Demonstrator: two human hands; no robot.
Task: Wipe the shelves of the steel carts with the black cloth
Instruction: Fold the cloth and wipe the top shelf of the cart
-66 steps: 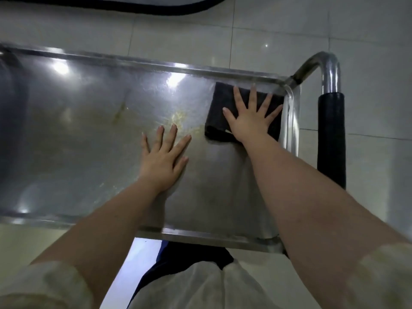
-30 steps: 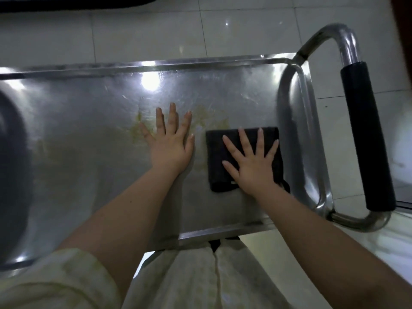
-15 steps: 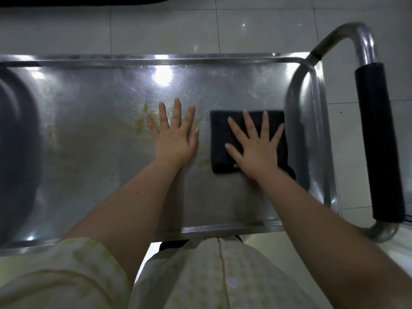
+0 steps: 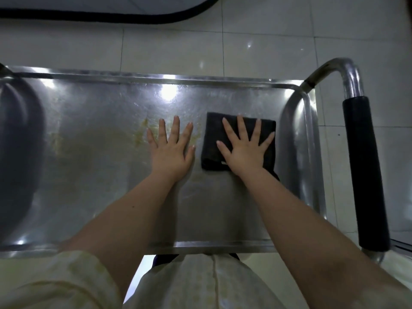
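The steel cart's top shelf [image 4: 93,175] lies below me, shiny, with yellowish smears near its middle. A folded black cloth [image 4: 211,139] lies flat on the shelf's right part, short of the right rim. My right hand [image 4: 244,148] presses on the cloth with straight, spread fingers. My left hand [image 4: 171,150] rests flat on the bare steel just left of the cloth, fingers straight, partly over the smears.
The cart's handle [image 4: 363,172], a steel tube with a black grip, runs along the right side. Pale floor tiles [image 4: 174,47] surround the cart. A dark-edged object [image 4: 111,12] lies on the floor beyond it. A dark reflection [image 4: 17,152] covers the shelf's left end.
My right hand slid the cloth from the far right corner toward me, then away again to mid-shelf. My left hand stayed flat on the steel.
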